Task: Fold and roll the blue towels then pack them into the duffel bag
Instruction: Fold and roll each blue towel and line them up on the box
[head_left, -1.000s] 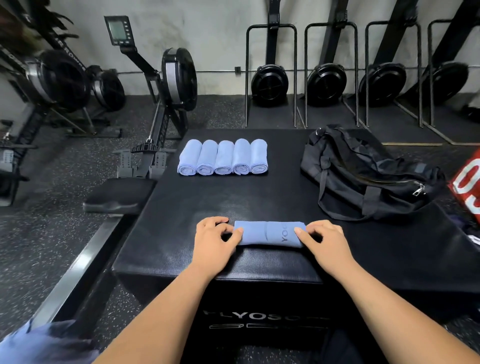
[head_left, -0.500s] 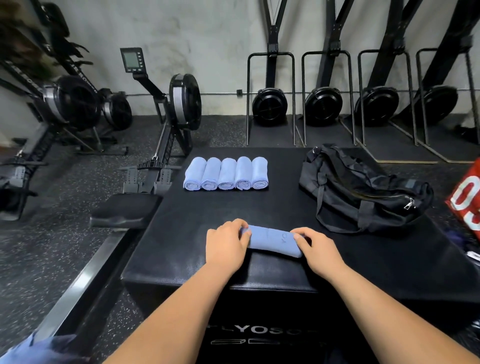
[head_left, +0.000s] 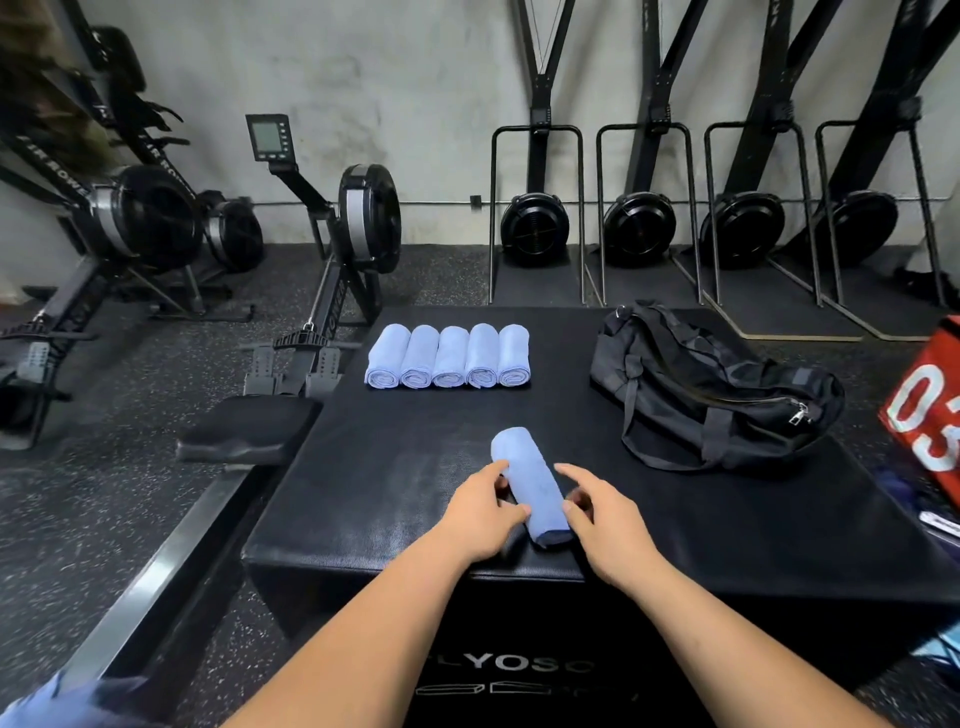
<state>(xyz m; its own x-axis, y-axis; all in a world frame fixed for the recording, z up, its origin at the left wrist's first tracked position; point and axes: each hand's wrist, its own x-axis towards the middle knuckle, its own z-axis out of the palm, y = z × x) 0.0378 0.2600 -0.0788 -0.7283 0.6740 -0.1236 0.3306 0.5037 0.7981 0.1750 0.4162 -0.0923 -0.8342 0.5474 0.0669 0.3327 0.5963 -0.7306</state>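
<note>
grip: left hand and right hand clasp the rolled towel lying between them.

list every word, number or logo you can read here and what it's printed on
"LYOSO": front of the black box; its start and end are hidden.
"AIR ROWE": frame of the far-left rowing machine; the rest is hidden.
"0" plus a cut-off second digit, perhaps 3: red box at the right edge.
Monitor on the middle rower: too small to read.
Lettering on that rower's rail: too blurred to read.
</note>
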